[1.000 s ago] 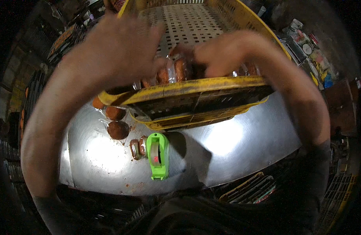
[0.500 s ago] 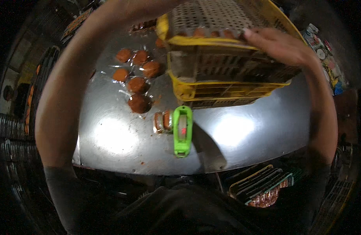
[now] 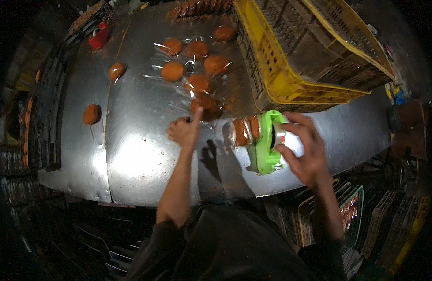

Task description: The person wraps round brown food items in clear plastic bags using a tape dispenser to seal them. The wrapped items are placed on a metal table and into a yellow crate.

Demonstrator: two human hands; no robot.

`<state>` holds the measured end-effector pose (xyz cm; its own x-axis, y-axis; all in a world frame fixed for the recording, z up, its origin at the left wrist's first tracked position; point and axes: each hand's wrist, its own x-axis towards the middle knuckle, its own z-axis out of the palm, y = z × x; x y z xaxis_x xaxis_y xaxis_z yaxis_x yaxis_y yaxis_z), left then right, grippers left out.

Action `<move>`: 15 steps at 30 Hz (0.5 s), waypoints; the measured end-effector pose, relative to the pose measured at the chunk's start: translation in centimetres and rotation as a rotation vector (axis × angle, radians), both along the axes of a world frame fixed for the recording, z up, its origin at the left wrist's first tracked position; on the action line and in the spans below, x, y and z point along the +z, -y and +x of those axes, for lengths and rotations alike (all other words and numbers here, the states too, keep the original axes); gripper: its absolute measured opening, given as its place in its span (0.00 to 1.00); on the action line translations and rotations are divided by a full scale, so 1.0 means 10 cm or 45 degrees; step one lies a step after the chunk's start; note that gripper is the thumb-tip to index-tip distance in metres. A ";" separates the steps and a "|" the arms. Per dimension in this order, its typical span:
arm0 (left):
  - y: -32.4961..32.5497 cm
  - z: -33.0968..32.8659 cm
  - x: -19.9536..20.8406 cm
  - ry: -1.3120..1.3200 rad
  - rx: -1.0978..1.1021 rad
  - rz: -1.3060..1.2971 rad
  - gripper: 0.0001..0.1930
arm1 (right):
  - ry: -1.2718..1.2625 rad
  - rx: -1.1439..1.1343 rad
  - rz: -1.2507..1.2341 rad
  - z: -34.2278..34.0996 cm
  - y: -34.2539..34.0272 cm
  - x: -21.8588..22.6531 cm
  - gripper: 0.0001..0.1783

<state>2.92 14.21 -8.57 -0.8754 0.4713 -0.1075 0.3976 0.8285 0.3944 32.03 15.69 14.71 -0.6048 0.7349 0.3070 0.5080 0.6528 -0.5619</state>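
My right hand (image 3: 304, 147) grips a green tape dispenser (image 3: 267, 157), thumb and fingers around the clear tape roll (image 3: 278, 136) in it. Against the dispenser's left side, a few brown round cakes (image 3: 244, 131) in clear wrap stand on edge, pressed together. My left hand (image 3: 183, 132) is over the metal table to the left of them, thumb stretched out and apart from the other fingers, which are partly curled. I see nothing in it. Just beyond its thumb lies a wrapped cake (image 3: 206, 107), and several more wrapped cakes (image 3: 197, 49) lie flat farther off.
Two yellow-and-brown plastic crates (image 3: 281, 84) stand stacked at the back right of the metal table (image 3: 141, 159). A row of wrapped cakes (image 3: 202, 8) lines the far edge. Two single cakes (image 3: 91, 114) and a red object (image 3: 99, 36) lie at left. Racks of trays (image 3: 356, 206) stand below right.
Both hands have come back from the yellow crates. My right hand has taken hold of the tape dispenser; my left has moved beside the wrapped cakes. The view has shifted, showing more table at left.
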 end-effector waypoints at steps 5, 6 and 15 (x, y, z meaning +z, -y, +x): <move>-0.04 0.21 0.02 0.066 -0.360 0.234 0.48 | -0.043 0.057 -0.111 -0.68 0.41 -0.53 0.20; 0.08 0.22 0.02 0.230 -0.353 0.426 0.48 | -0.064 0.028 -0.169 -0.74 0.47 -0.63 0.20; 1.45 0.12 1.29 1.436 -0.513 1.195 0.35 | -0.615 -0.101 -0.778 -1.24 1.09 -1.08 0.42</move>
